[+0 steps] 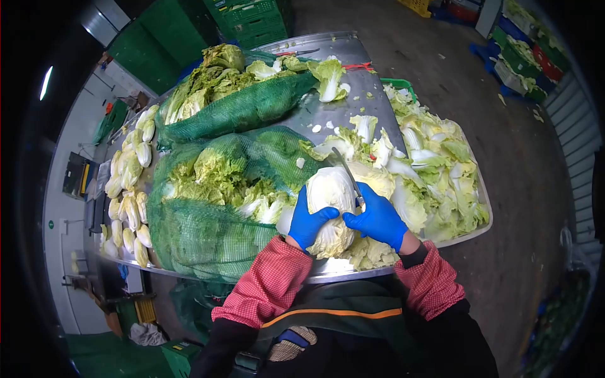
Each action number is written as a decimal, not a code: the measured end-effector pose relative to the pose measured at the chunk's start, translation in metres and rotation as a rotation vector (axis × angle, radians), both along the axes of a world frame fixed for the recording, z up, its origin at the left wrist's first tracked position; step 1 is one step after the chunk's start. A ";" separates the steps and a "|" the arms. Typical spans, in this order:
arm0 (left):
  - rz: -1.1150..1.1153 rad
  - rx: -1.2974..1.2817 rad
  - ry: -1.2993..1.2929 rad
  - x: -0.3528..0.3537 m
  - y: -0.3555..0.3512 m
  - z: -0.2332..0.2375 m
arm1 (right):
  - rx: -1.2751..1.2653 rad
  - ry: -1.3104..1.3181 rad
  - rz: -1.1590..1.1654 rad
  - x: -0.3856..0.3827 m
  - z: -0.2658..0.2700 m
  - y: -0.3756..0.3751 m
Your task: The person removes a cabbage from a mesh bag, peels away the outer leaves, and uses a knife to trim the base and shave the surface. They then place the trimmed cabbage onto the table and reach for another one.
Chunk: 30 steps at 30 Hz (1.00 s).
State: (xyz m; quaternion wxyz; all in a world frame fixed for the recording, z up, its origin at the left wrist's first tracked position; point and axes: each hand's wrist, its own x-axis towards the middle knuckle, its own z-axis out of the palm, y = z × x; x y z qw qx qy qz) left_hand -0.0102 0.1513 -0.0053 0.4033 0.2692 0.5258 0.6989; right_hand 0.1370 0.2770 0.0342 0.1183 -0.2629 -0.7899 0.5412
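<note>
A pale Chinese cabbage [330, 192] is between my two blue-gloved hands, above the near edge of the metal table. My left hand [309, 222] grips its left side, with the thumb across the front. In my right hand [380, 219] is a knife [345, 166], its blade pointing up and away along the cabbage's right side; the handle is mostly hidden by the fingers. My right thumb presses on the cabbage too. Loose leaves [372, 252] lie beneath and to the right of the hands. Just left is a green net sack [201, 236] with leafy cabbages inside.
A tub [480, 217] heaped with trimmed leaves adjoins the table on the right. Trimmed cabbages [130, 170] line the table's left side. Farther back lie a second net sack [246, 106] and a red-handled knife [299, 52]. Green crates [255, 25] stand beyond the table [353, 57].
</note>
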 end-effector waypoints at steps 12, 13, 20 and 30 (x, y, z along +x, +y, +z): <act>-0.181 -0.049 -0.216 -0.017 0.000 -0.002 | -0.255 0.222 -0.136 0.010 -0.026 0.021; -0.170 -0.011 -0.456 -0.015 -0.002 -0.002 | -0.333 0.244 -0.105 0.014 -0.015 0.023; -0.110 0.327 -1.040 0.002 0.004 0.034 | -0.265 0.068 -0.252 0.035 -0.006 0.051; -0.228 0.041 -0.859 -0.006 -0.005 0.023 | -0.321 0.064 -0.027 0.004 0.029 0.007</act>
